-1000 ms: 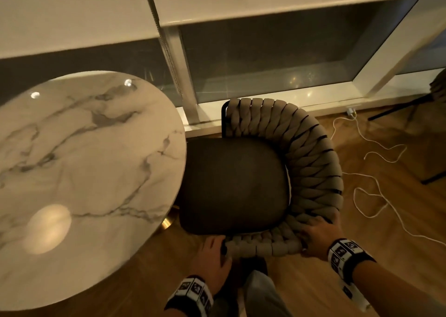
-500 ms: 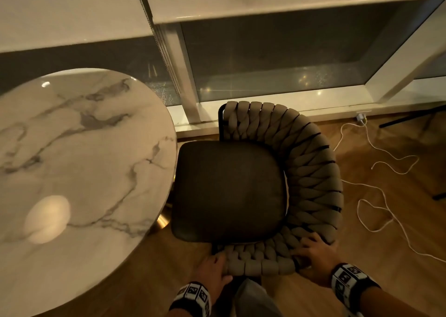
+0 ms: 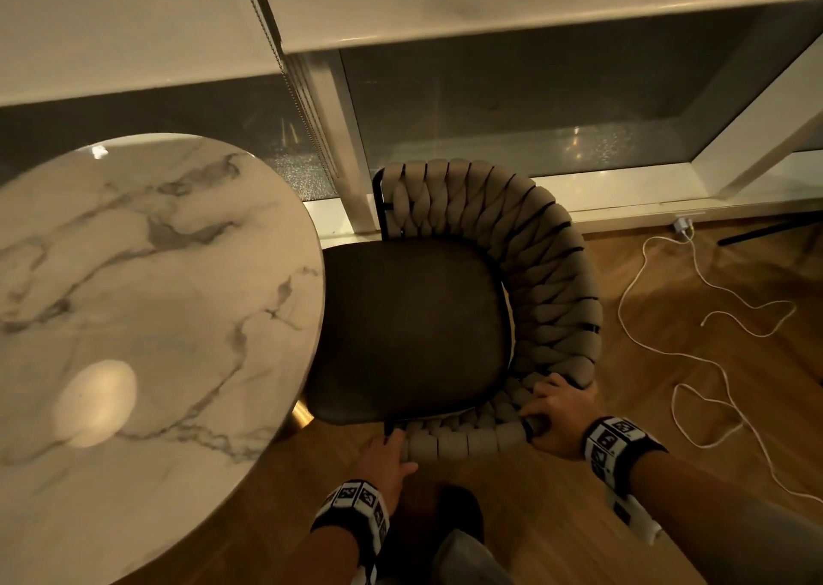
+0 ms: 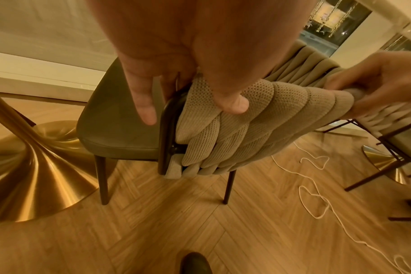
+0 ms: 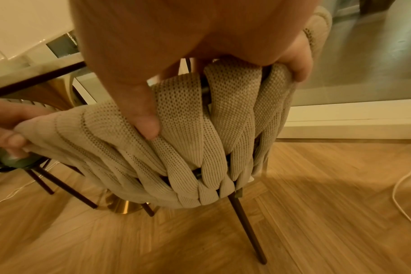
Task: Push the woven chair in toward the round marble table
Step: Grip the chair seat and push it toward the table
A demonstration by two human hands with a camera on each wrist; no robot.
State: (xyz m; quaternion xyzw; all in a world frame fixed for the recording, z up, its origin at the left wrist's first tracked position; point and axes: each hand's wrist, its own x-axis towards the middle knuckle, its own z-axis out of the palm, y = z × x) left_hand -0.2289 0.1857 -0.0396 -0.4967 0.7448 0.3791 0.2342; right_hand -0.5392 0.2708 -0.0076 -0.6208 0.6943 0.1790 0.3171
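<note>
1. Two hands on the woven chair (image 3: 534, 272) here, both clamped on the near end of its braided beige backrest.
2. My left hand (image 3: 386, 457) grabs the very end of the weave, where the dark metal frame post comes up; in the left wrist view the thumb presses the knit and the fingers (image 4: 142, 103) hang over the post.
3. My right hand (image 3: 559, 415) wraps the top rail further round the curve, thumb on the outside, fingers tucked over the top.
4. The chair stands right beside the round marble table (image 3: 147, 317), with the front edge of its dark seat cushion (image 3: 409, 330) tucked just under the tabletop rim.
5. The table's gold pedestal base (image 4: 31, 176) sits near the chair's front leg.
6. A white cable (image 3: 694, 361) loops over the herringbone wood floor (image 3: 556, 517) to the right.
</note>
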